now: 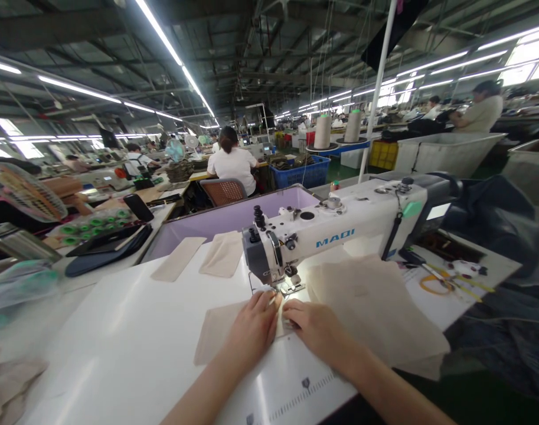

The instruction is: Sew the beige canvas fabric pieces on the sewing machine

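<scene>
A white sewing machine [331,233] stands on the white table, its presser foot [292,288] lit by a small lamp. My left hand [257,321] is just in front of the foot, fingers close together and pressed on a beige fabric piece [214,333]. That piece extends to the left from beneath the hand. Close beside it, my right hand [316,330] has its fingers curled in a pinch at the fabric's right edge by the foot. Both hands partly hide the fabric between them, and the needle point is hard to make out.
Two beige fabric pieces [178,258] lie behind the machine head's left side. A larger fabric stack [371,301] rests under the machine arm. Orange-handled scissors [435,283] lie at the right. A lilac bin [207,221] adjoins the table's far edge; a co-worker [231,159] sits beyond.
</scene>
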`<state>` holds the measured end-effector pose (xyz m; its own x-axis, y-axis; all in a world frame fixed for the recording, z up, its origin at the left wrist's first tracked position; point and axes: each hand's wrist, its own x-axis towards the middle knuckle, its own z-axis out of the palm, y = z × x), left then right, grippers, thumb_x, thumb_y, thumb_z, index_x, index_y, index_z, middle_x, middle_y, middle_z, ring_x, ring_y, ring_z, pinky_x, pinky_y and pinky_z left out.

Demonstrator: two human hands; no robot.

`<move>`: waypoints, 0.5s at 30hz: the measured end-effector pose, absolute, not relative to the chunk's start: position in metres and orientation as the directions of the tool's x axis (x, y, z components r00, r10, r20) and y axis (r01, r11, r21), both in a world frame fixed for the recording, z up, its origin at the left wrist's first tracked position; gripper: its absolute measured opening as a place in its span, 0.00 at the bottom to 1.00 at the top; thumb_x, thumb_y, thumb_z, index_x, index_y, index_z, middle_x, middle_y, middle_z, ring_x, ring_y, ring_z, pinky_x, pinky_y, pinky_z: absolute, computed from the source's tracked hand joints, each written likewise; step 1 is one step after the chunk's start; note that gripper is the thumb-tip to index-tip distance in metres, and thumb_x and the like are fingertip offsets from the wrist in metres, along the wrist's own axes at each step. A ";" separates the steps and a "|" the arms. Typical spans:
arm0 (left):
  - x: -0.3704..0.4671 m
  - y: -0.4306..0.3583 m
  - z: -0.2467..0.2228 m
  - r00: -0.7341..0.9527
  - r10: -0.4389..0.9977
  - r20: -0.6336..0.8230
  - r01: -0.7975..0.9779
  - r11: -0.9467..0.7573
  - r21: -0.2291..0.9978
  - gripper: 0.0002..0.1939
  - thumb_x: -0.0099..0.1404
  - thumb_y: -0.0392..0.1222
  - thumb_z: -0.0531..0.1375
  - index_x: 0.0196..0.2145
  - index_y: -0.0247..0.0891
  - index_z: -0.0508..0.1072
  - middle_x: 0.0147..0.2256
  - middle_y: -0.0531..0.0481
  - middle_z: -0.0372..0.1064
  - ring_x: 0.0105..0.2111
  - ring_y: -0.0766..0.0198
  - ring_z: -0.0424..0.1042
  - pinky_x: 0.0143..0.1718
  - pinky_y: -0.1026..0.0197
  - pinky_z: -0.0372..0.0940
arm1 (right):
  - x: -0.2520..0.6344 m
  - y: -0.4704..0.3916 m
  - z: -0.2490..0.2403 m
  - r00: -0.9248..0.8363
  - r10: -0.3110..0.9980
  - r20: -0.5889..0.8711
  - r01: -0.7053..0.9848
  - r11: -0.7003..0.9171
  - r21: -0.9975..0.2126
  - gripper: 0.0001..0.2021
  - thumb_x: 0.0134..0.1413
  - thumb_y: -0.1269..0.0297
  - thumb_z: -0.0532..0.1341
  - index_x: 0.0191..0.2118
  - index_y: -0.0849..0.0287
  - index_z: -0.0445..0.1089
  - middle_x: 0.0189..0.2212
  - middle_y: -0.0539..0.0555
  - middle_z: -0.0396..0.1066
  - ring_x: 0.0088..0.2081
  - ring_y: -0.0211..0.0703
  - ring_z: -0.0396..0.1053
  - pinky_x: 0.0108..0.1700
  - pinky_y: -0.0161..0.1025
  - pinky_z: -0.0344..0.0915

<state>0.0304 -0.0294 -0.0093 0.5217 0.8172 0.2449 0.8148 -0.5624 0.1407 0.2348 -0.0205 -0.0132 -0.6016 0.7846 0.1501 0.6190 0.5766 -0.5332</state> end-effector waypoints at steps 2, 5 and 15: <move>0.030 -0.029 -0.010 0.518 0.818 0.249 0.816 -0.560 0.144 0.18 0.72 0.35 0.54 0.58 0.40 0.69 0.54 0.42 0.69 0.55 0.50 0.66 0.57 0.45 0.69 | 0.235 -0.019 -0.016 -0.610 0.777 0.157 0.610 0.586 -0.532 0.12 0.65 0.70 0.56 0.47 0.54 0.76 0.49 0.50 0.76 0.48 0.44 0.73 0.49 0.35 0.64; 0.029 -0.028 -0.010 0.520 0.813 0.263 0.812 -0.566 0.145 0.18 0.72 0.35 0.54 0.58 0.41 0.69 0.54 0.42 0.69 0.55 0.51 0.67 0.56 0.46 0.70 | 0.235 -0.018 -0.018 -0.613 0.774 0.160 0.609 0.592 -0.528 0.12 0.65 0.70 0.57 0.47 0.54 0.75 0.50 0.50 0.76 0.48 0.45 0.73 0.49 0.35 0.64; 0.025 -0.024 -0.010 0.541 0.792 0.283 0.797 -0.590 0.128 0.17 0.73 0.37 0.53 0.57 0.40 0.71 0.55 0.41 0.69 0.56 0.50 0.67 0.56 0.45 0.70 | 0.235 -0.018 -0.006 -0.597 0.793 0.117 0.637 0.558 -0.532 0.13 0.65 0.72 0.56 0.46 0.53 0.76 0.49 0.50 0.76 0.48 0.44 0.74 0.49 0.35 0.64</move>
